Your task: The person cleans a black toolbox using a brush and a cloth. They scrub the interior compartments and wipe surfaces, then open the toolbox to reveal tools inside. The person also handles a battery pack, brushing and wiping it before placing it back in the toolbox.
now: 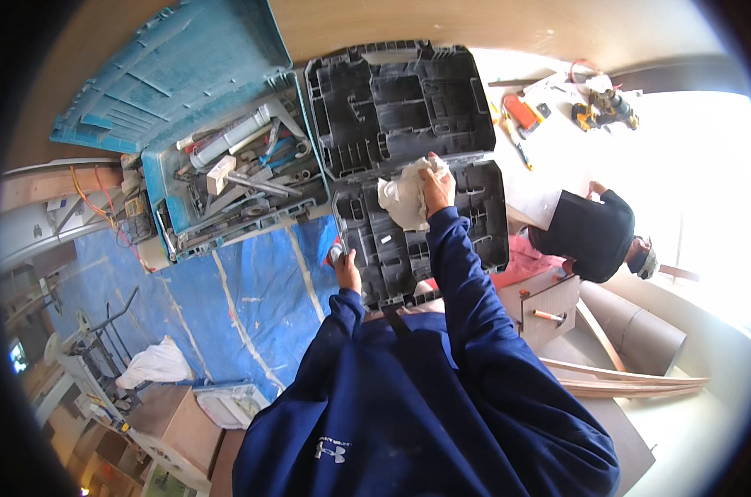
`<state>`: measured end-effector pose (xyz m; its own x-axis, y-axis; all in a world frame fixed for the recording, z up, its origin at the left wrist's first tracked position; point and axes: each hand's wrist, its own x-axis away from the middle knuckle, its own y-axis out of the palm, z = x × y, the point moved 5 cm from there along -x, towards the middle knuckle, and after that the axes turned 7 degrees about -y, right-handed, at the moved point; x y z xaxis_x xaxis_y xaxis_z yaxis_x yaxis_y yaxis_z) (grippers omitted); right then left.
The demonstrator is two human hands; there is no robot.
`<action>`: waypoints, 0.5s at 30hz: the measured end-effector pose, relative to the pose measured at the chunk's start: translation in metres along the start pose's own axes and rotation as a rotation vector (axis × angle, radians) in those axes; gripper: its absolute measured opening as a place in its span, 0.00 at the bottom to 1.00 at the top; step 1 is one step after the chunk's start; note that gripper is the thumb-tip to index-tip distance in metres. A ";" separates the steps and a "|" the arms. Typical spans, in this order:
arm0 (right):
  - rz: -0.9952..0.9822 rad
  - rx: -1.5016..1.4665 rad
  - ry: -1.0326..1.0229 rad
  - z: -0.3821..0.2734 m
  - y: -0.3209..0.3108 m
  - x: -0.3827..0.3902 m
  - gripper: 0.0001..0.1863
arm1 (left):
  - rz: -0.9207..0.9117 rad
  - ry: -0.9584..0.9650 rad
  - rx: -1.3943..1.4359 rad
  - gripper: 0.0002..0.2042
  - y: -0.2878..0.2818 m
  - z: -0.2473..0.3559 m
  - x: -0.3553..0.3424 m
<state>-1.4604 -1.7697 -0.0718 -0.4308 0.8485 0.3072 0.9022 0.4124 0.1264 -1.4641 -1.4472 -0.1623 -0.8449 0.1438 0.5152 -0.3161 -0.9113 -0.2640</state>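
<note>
A person's two bare hands at work over a black case [400, 108], its halves opened out so that, presumably, every moulded recess can be reached. The right hand [436, 190] grips a bunched white cloth [402, 199], fingers gathered over it; the cloth lies above the upper part of the nearer half, close to the hinge. Bunching probably gives the fingers a soft pad against the ridges, though whether the cloth touches the plastic cannot be told. The left hand [348, 270], beside the case's left edge, is curled around a can [333, 247], mostly hidden; holding it there seems to leave the recesses clear for the other hand. A small white piece [386, 238] lies in the nearer half. What supports the case underneath cannot be seen. To the left, a teal toolbox [161, 184] has its lid [176, 74] thrown back, likely for access to the jumbled tools inside. A blue sheet [259, 273] covers the floor, probably as protection. At right, a co-worker [599, 236] bends near a pale surface bearing a drill [615, 108]
</note>
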 end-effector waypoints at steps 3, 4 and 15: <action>-0.015 -0.022 0.070 -0.011 0.003 0.011 0.26 | -0.072 -0.166 0.044 0.17 -0.004 0.004 -0.004; 0.008 -0.022 0.041 -0.013 0.004 0.009 0.25 | -0.081 -0.203 0.069 0.16 -0.005 0.005 -0.008; 0.156 -0.007 0.029 0.010 -0.066 0.023 0.22 | -0.245 -0.514 0.175 0.27 -0.052 0.036 -0.004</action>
<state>-1.5303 -1.7746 -0.0830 -0.2848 0.8923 0.3504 0.9583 0.2738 0.0817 -1.4290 -1.4140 -0.1211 -0.4254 0.1925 0.8843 -0.3629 -0.9314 0.0281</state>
